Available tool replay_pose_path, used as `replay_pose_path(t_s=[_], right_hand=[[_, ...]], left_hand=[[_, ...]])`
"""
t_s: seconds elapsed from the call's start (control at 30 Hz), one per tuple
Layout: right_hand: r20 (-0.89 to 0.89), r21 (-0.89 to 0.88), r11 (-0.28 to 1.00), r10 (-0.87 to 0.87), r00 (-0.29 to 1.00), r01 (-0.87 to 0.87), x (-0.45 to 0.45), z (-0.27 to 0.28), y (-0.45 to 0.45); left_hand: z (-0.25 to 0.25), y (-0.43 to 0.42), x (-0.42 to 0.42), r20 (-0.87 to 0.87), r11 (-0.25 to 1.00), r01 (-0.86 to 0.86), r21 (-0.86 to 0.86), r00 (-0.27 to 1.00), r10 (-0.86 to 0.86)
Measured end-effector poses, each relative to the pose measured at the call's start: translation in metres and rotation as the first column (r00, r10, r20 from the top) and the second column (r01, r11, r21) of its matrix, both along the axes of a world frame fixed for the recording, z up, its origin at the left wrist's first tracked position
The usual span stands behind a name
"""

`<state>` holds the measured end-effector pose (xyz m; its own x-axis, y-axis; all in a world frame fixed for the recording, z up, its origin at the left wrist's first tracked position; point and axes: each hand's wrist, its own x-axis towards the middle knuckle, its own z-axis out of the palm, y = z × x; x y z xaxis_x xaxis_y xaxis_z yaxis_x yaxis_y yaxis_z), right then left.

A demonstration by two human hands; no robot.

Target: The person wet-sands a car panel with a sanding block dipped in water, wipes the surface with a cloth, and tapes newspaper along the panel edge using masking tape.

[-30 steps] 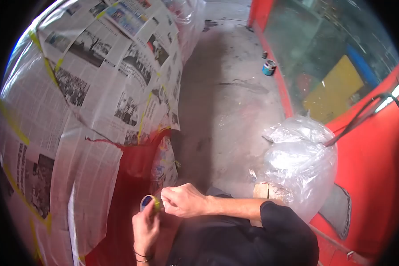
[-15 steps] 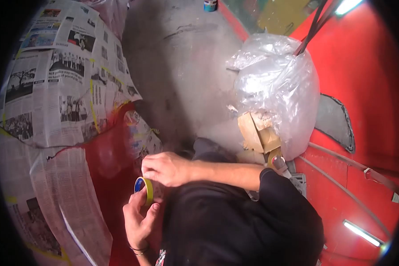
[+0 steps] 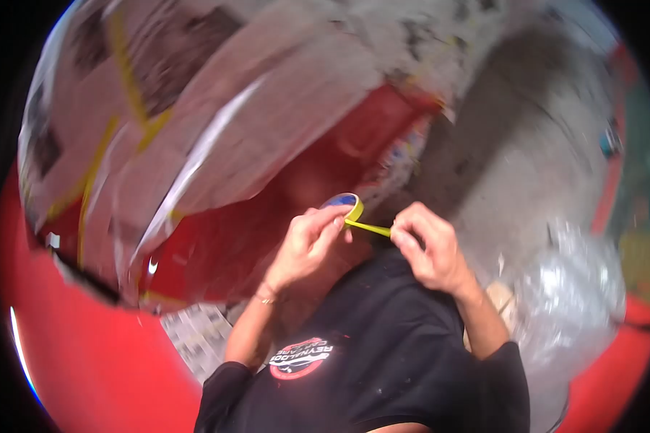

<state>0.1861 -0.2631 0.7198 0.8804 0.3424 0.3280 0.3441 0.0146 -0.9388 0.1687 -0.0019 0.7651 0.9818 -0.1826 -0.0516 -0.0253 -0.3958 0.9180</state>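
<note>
My left hand (image 3: 308, 242) grips a roll of yellow masking tape (image 3: 354, 209) with a blue inner core, holding it in front of my chest. A short yellow strip (image 3: 370, 228) runs taut from the roll to my right hand (image 3: 430, 245), whose fingers pinch its loose end. Just beyond both hands is a red car panel (image 3: 325, 166). Newspaper sheets (image 3: 296, 94) cover much of that car, fixed with yellow tape lines (image 3: 126, 68). Motion blurs the paper's print.
A clear plastic bag (image 3: 570, 296) stands on the right, with brown cardboard (image 3: 500, 299) beside it. The grey concrete floor (image 3: 484, 173) stretches beyond my hands. A small blue can (image 3: 611, 139) is at the far right. More newspaper (image 3: 197, 335) hangs low on the left.
My view has swung left toward the papered car. My right hand has moved away from the roll to the right, drawing out a strip of tape; my left hand still holds the roll.
</note>
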Motion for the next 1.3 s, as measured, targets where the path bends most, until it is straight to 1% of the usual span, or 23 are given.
replay_pose_path(t_s=[0.03,0.07,0.13,0.17,0.2,0.23,0.3,0.37,0.4,0.43,0.5,0.57,0.6,0.7,0.77,0.83,0.87,0.9,1.0,1.1,1.17,1.23,1.3], right_hand=[[0.067,-0.002,0.998,0.065,0.996,-0.065,0.002,0.004,0.01],[0.031,0.08,0.987,0.141,0.99,-0.143,0.007,0.004,0.017],[0.012,0.177,0.924,0.342,0.94,-0.338,0.044,0.001,0.019],[-0.017,0.224,0.879,0.435,0.9,-0.42,0.059,-0.003,0.017],[-0.142,0.263,0.821,0.553,0.821,-0.508,0.079,-0.008,0.017],[-0.173,0.286,0.788,0.602,0.78,-0.545,0.099,-0.013,0.022],[-0.149,0.273,0.782,0.61,0.778,-0.561,0.134,-0.015,0.03],[-0.034,0.241,0.847,0.496,0.868,-0.474,0.163,-0.013,0.033],[-0.06,0.246,0.877,0.439,0.897,-0.413,0.173,-0.006,0.033],[-0.089,0.248,0.908,0.367,0.926,-0.336,0.182,0.003,0.034],[0.242,0.036,0.99,0.12,0.963,-0.133,0.208,0.022,0.039],[0.526,-0.103,0.993,0.102,0.845,-0.056,0.23,0.034,0.047],[0.649,-0.158,0.987,0.121,0.751,-0.023,0.239,0.036,0.054],[0.834,-0.218,0.974,0.151,0.531,0.066,0.256,0.023,0.079],[0.869,-0.211,0.975,0.154,0.47,0.071,0.265,0.022,0.088],[0.894,-0.2,0.97,0.124,0.43,0.136,0.273,0.021,0.097],[0.897,-0.19,0.969,0.105,0.429,0.16,0.278,0.018,0.102],[0.905,-0.198,0.961,0.104,0.413,0.192,0.282,0.015,0.106],[0.941,-0.171,0.935,0.061,0.333,0.311,0.297,0.014,0.12],[0.961,-0.069,0.964,-0.006,0.277,0.258,0.322,0.034,0.126],[0.973,0.028,0.975,-0.078,0.219,0.222,0.338,0.06,0.128],[0.974,0.02,0.972,-0.072,0.215,0.235,0.346,0.086,0.127],[0.939,-0.119,0.963,0.03,0.344,0.242,0.335,0.113,0.123]], left_hand=[[-0.029,0.016,-0.009,-0.221,0.899,-0.297,-0.322,0.947,0.234],[-0.064,0.051,-0.013,-0.148,0.841,-0.493,-0.223,0.87,0.471],[-0.099,0.107,-0.038,-0.249,0.714,-0.634,-0.297,0.773,0.583],[-0.096,0.11,-0.047,-0.319,0.651,-0.699,-0.296,0.715,0.622],[-0.096,0.112,-0.054,-0.272,0.594,-0.777,-0.207,0.629,0.728],[-0.071,0.107,-0.048,-0.203,0.523,-0.843,-0.126,0.538,0.818],[-0.038,0.108,-0.05,-0.061,0.431,-0.869,-0.243,0.457,0.887],[0.004,0.112,-0.058,-0.042,0.371,-0.906,-0.205,0.387,0.921],[0.017,0.119,-0.061,-0.1,0.347,-0.919,-0.185,0.369,0.924],[0.034,0.122,-0.058,-0.181,0.372,-0.899,-0.233,0.416,0.891],[0.049,0.129,-0.037,-0.33,0.386,-0.902,-0.195,0.431,0.84],[0.058,0.133,-0.019,-0.345,0.458,-0.867,-0.199,0.499,0.795],[0.058,0.141,-0.013,-0.371,0.454,-0.853,-0.258,0.522,0.769],[0.064,0.151,0.001,-0.375,0.371,-0.854,-0.365,0.499,0.781],[0.072,0.157,0.01,-0.352,0.397,-0.836,-0.38,0.527,0.774],[0.074,0.156,0.017,-0.233,0.392,-0.839,-0.377,0.496,0.837],[0.076,0.154,0.019,-0.225,0.36,-0.811,-0.461,0.499,0.837],[0.077,0.164,0.019,-0.207,0.401,-0.754,-0.52,0.566,0.798],[0.089,0.162,0.019,-0.217,0.379,-0.665,-0.643,0.634,0.742],[0.088,0.168,0.023,-0.216,0.342,-0.539,-0.77,0.723,0.656],[0.089,0.169,0.028,-0.185,0.305,-0.495,-0.813,0.717,0.671],[0.092,0.174,0.032,-0.168,0.308,-0.457,-0.834,0.743,0.648],[0.103,0.173,0.024,-0.169,0.48,-0.53,-0.699,0.774,0.61]])
